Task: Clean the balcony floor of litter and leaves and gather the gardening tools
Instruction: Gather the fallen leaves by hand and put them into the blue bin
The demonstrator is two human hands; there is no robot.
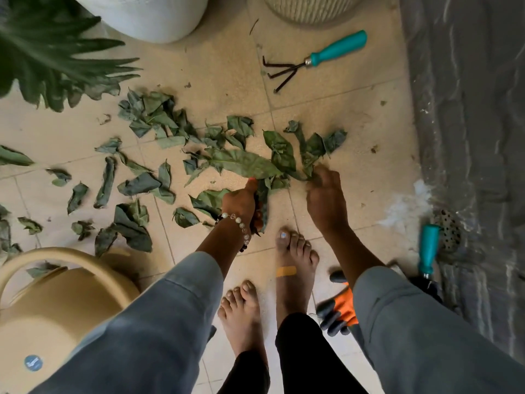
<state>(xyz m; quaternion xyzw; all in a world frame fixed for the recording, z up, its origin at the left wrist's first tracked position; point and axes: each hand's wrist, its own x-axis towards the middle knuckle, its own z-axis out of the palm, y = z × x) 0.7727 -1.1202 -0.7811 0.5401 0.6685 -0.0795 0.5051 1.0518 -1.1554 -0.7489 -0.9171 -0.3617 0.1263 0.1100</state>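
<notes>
Two hands are seen, the left hand (240, 201) and the right hand (325, 194). Two teal-handled tools are counted: one hand rake (315, 61) far beyond the right hand, one trowel (427, 251) beside it. Many leaves (159, 123) are scattered, too many to count. One watering can (56, 294), two pots (153, 15).

**Matt tile, dry leaf, glossy plastic**

The floor tiles (224, 69) look matt, beige and faintly gritty. The leaves (244, 163) are dull green, crumpled and papery. At upper right, the hand rake (309, 62) has dark, rough metal prongs and a smooth, glossy teal handle. The watering can (56, 302), lower left, is smooth tan plastic.
</notes>
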